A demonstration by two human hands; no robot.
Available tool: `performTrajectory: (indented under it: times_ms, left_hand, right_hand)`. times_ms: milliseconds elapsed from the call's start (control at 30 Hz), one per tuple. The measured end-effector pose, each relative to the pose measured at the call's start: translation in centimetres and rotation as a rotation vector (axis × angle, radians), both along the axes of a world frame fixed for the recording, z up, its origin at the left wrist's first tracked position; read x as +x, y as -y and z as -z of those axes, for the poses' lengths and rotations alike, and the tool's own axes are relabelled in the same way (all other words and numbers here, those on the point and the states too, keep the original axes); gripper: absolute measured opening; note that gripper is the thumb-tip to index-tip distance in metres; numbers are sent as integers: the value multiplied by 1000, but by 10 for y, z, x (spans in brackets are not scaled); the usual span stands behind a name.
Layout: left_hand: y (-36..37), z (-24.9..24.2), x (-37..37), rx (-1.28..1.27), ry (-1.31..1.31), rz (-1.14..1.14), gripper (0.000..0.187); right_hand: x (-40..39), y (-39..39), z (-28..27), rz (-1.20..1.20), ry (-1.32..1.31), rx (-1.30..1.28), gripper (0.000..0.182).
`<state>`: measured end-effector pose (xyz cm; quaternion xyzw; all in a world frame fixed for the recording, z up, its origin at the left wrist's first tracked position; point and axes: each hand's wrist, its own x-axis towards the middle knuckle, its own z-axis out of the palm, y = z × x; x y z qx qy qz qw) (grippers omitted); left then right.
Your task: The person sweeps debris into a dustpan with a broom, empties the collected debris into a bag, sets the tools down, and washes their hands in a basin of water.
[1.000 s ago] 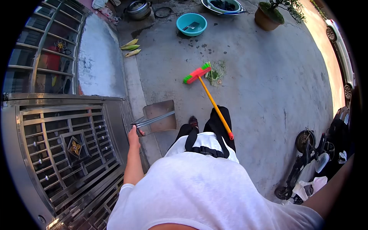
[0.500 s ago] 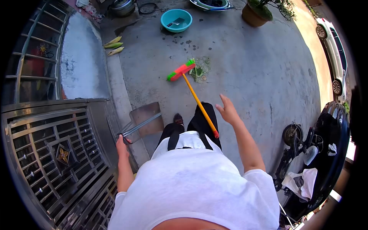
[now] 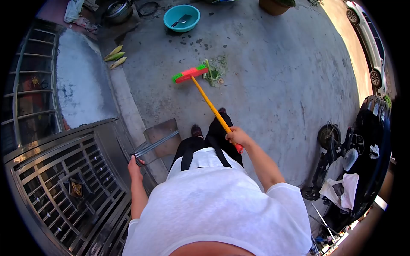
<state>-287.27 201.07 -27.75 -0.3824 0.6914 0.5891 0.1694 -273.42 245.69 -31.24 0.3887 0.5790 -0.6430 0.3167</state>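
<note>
I see open concrete to the right of the broom [image 3: 205,96], clear out to the parked scooter [image 3: 341,158]. Left of the broom, the dustpan [image 3: 161,136] and the metal gate [image 3: 64,183] crowd the way. Beyond the broom's head lie green scraps [image 3: 217,70], then a teal basin [image 3: 181,18].

Daylight, bright overall. Most of the concrete ground [image 3: 273,77] lies in even open shade; a strip of direct warm sun runs along the far right edge beside the white car [image 3: 370,40]. The metal gate [image 3: 64,183] shows soft reflections. Strong fisheye distortion bends all lines, with black vignette corners. Focus is sharp centrally, softer toward the rim.
</note>
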Motion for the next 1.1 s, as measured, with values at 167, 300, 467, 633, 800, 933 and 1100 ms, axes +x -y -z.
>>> performTrajectory:
  times_ms: [167,300,467,633,800,933,1100]
  left_hand:
    - [-23,18,-18,-2,-6,84,29]
    - [-60,13,-51,-94,20,169,28]
    - [-109,17,-103,-82,0,301,28]
    - [-153,9,-143,-67,-54,520,28]
    - [-187,19,-196,-46,-111,723,30]
    - [-223,47,-257,-52,-112,944,31]
    - [-291,79,-331,-216,-109,1428,36]
  right_hand:
    - [31,-54,-65,166,-47,-54,26]
    - [23,-125,-88,-131,-70,450,41]
    - [-39,-206,-68,68,-20,357,55]
    - [-115,-218,11,-226,38,703,59]
    - [-112,-162,35,-374,195,647,60]
    - [-39,-92,51,-232,281,538,70]
    - [-42,-54,-45,226,315,217,67]
